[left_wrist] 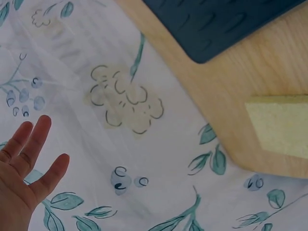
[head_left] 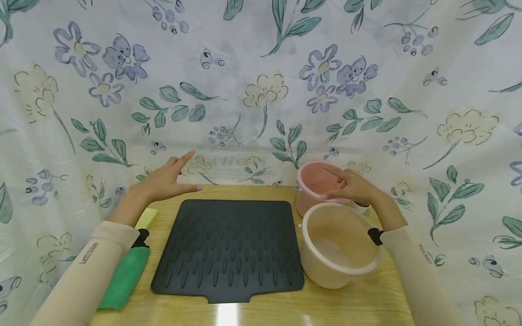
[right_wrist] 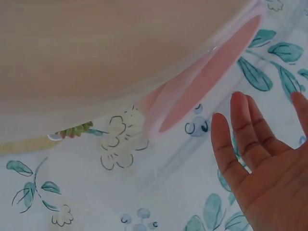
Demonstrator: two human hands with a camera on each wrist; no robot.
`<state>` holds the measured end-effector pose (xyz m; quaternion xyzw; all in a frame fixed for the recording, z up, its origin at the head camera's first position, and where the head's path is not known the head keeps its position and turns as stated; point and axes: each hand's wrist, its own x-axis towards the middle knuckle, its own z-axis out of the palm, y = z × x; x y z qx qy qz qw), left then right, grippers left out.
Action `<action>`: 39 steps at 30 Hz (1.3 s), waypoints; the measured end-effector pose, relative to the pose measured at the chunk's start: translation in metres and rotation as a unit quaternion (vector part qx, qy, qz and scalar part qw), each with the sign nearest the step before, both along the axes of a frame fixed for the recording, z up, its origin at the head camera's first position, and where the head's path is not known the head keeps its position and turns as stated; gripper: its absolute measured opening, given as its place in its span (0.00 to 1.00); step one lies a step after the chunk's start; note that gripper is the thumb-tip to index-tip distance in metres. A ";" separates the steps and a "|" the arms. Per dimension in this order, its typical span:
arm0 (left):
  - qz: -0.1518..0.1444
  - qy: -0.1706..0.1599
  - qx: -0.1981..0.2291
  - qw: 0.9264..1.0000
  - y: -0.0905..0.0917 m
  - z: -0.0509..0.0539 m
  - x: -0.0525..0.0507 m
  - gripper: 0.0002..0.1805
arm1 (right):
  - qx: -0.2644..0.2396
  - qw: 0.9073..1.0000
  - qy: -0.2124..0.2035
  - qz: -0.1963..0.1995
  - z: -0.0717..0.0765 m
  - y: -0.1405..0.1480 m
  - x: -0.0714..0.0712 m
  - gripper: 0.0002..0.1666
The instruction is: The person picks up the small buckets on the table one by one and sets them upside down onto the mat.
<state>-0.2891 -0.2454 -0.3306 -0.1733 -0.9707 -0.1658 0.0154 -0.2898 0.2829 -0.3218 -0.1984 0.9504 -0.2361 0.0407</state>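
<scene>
My left hand (head_left: 166, 179) is raised above the back left of the table, fingers extended and thumb apart, holding nothing. In the left wrist view the same hand (left_wrist: 29, 173) shows spread fingers against the patterned cloth. My right hand (head_left: 354, 184) hovers over the pink bucket (head_left: 305, 195) and the back of the cream bucket (head_left: 313, 262), its fingers loose and nothing in them. The right wrist view has this hand (right_wrist: 269, 163) apart from the pink rim. Between the arms lies a dark ridged mat (head_left: 228, 246).
Left of the mat are a green cloth (head_left: 126, 280) and a pale yellow sponge (head_left: 147, 218), both partly behind the left arm. A small potted plant (right_wrist: 74, 130) stands behind the cream bucket. Flowered fabric (head_left: 228, 131) hangs around the wooden table (head_left: 179, 312).
</scene>
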 end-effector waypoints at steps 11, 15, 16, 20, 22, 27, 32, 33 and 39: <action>-0.019 -0.007 0.013 1.000 -0.012 -0.016 0.009 0.57 | -0.023 0.999 -0.033 0.018 -0.009 0.016 0.021 0.53; -0.023 -0.004 0.022 0.999 -0.013 -0.019 0.013 0.56 | -0.029 0.999 -0.020 0.017 -0.010 0.020 0.027 0.52; -0.025 -0.003 0.025 0.999 -0.013 -0.019 0.015 0.56 | -0.028 0.999 -0.016 0.017 -0.010 0.021 0.029 0.52; -0.027 0.001 0.031 0.999 -0.014 -0.023 0.022 0.56 | -0.026 0.999 -0.002 0.019 -0.010 0.025 0.036 0.52; -0.026 0.008 0.025 0.999 -0.014 -0.025 0.026 0.56 | -0.029 0.999 0.003 0.025 -0.012 0.028 0.039 0.52; -0.029 0.019 0.026 0.999 -0.017 -0.032 0.036 0.56 | -0.038 0.999 0.007 0.019 -0.019 0.037 0.050 0.52; -0.027 0.016 0.045 0.998 -0.023 -0.042 0.045 0.56 | -0.026 1.000 0.009 -0.006 -0.030 0.045 0.060 0.53; -0.025 0.015 0.048 0.998 -0.025 -0.044 0.046 0.56 | -0.025 1.000 0.012 -0.009 -0.032 0.047 0.062 0.52; -0.017 0.011 0.054 0.998 -0.032 -0.057 0.051 0.56 | -0.039 0.999 0.026 -0.003 -0.039 0.051 0.073 0.49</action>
